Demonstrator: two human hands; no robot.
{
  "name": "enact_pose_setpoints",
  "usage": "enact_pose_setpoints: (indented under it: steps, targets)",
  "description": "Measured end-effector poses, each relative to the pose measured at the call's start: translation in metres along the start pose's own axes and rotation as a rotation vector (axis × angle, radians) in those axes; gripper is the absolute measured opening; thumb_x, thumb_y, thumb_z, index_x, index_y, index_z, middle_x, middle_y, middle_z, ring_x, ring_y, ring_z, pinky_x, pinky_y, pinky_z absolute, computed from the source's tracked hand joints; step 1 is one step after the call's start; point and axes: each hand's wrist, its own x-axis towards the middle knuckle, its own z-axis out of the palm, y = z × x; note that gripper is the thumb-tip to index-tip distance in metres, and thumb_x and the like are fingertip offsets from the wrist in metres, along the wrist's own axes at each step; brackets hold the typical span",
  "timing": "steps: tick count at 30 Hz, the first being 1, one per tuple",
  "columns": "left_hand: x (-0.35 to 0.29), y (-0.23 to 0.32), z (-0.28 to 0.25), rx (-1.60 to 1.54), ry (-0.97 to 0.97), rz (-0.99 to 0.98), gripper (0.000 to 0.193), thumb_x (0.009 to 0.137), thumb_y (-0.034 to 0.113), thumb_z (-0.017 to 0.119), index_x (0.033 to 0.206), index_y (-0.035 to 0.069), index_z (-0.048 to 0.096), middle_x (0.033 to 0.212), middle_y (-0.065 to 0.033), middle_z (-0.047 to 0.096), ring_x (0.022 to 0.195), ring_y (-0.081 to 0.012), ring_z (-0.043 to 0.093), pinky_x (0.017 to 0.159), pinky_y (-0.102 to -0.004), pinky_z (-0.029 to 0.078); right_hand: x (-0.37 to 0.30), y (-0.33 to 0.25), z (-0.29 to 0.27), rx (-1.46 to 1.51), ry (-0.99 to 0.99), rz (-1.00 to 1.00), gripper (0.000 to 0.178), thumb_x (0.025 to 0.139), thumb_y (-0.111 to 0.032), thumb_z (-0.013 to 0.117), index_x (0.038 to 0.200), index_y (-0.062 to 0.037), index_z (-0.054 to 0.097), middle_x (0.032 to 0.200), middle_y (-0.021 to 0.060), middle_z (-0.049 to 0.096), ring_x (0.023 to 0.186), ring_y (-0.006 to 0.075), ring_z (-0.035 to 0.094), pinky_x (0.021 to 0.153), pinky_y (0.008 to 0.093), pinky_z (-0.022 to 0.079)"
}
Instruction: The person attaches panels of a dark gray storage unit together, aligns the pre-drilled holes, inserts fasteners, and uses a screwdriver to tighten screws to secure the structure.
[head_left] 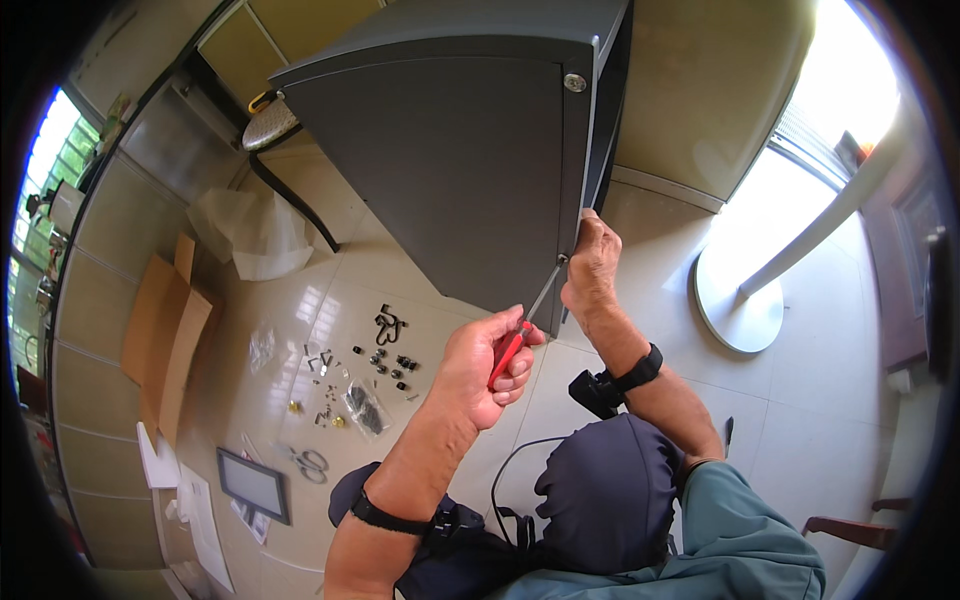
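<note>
While we're crouching on the tiled floor (pixel 850 400), the biggest thing in front of us is the dark grey cabinet (pixel 450 170), which is filling the top middle of the view with its flat side panel facing us. A round silver fitting (pixel 574 82) is sitting near its upper right corner.

Next down in size, flattened cardboard (pixel 165 335) is lying well off to the left, with a crumpled clear plastic sheet (pixel 250 235) above it by a chair leg. A white round pedestal base (pixel 738 295) is standing to the right of the cabinet. Lower left, a small framed panel (pixel 255 485) is lying beside a pair of scissors (pixel 310 462).

Our right hand (pixel 592 268) is pressing against the cabinet's lower right edge, fingers wrapping onto the edge, so it's bracing the panel rather than holding anything loose.

Our left hand (pixel 482 368) is making a closed fist around the red handle of the screwdriver (pixel 520 330). The handle is sitting inside the curled fingers, with the thumb on top, and the thin metal shaft is poking out up and to the right, its tip reaching the cabinet's corner just beside our right hand's thumb.

Smallest of all, scattered screws and black fittings (pixel 385 355) are lying on the floor left of our fist, near a little clear bag (pixel 365 408).
</note>
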Motion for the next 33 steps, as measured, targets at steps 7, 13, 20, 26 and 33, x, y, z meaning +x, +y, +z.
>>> enact_pose_setpoints:
  steps: [7, 13, 20, 26, 33]
  targets:
    - [0.0, -0.014, 0.016, 0.988, 0.496, 0.825, 0.021, 0.09, 0.019, 0.065, 0.083, 0.002, 0.055, 0.063, 0.0014, 0.052, 0.047, -0.0107, 0.046, 0.042, -0.0261, 0.036, 0.004, 0.004, -0.004, -0.028, -0.001, -0.019, 0.035, 0.093, -0.021, 0.043, 0.061, -0.0105, 0.031, 0.061, -0.0065, 0.025, 0.059, 0.0053, 0.023, 0.05, 0.0262, 0.02]
    - [0.01, -0.03, 0.018, 0.916, 0.503, 0.827, 0.02, 0.091, 0.018, 0.062, 0.092, -0.001, 0.056, 0.068, -0.0035, 0.06, 0.046, -0.0113, 0.049, 0.041, -0.0253, 0.036, 0.004, 0.001, -0.002, 0.024, 0.012, -0.001, 0.035, 0.093, -0.02, 0.043, 0.062, -0.0093, 0.031, 0.061, -0.0059, 0.026, 0.059, 0.0059, 0.023, 0.05, 0.0272, 0.02]
    - [0.006, -0.003, 0.009, 0.122, 0.082, 0.212, 0.02, 0.092, 0.018, 0.06, 0.094, -0.001, 0.059, 0.065, -0.0069, 0.061, 0.042, -0.0115, 0.046, 0.037, -0.0239, 0.031, 0.002, 0.002, -0.005, 0.003, -0.015, 0.02, 0.036, 0.094, -0.02, 0.043, 0.062, -0.009, 0.032, 0.061, -0.0057, 0.026, 0.059, 0.0059, 0.023, 0.05, 0.027, 0.02]
    - [0.015, -0.026, 0.02, 1.433, 0.655, 1.452, 0.013, 0.085, 0.01, 0.065, 0.092, 0.001, 0.061, 0.066, -0.0102, 0.061, 0.045, -0.0254, 0.053, 0.044, -0.0339, 0.043, 0.002, 0.003, -0.003, -0.008, -0.003, 0.036, 0.035, 0.093, -0.02, 0.042, 0.062, -0.0086, 0.031, 0.062, -0.0052, 0.026, 0.06, 0.0068, 0.022, 0.051, 0.0275, 0.021]
    - [0.002, -0.017, 0.037, 0.431, 0.35, 0.471, 0.013, 0.089, 0.011, 0.056, 0.093, 0.0, 0.061, 0.075, -0.0101, 0.065, 0.053, -0.017, 0.056, 0.043, -0.0279, 0.039, 0.002, -0.001, -0.007, -0.03, -0.011, 0.035, 0.034, 0.093, -0.02, 0.041, 0.063, -0.0082, 0.031, 0.063, -0.005, 0.026, 0.06, 0.0067, 0.023, 0.051, 0.0274, 0.021]
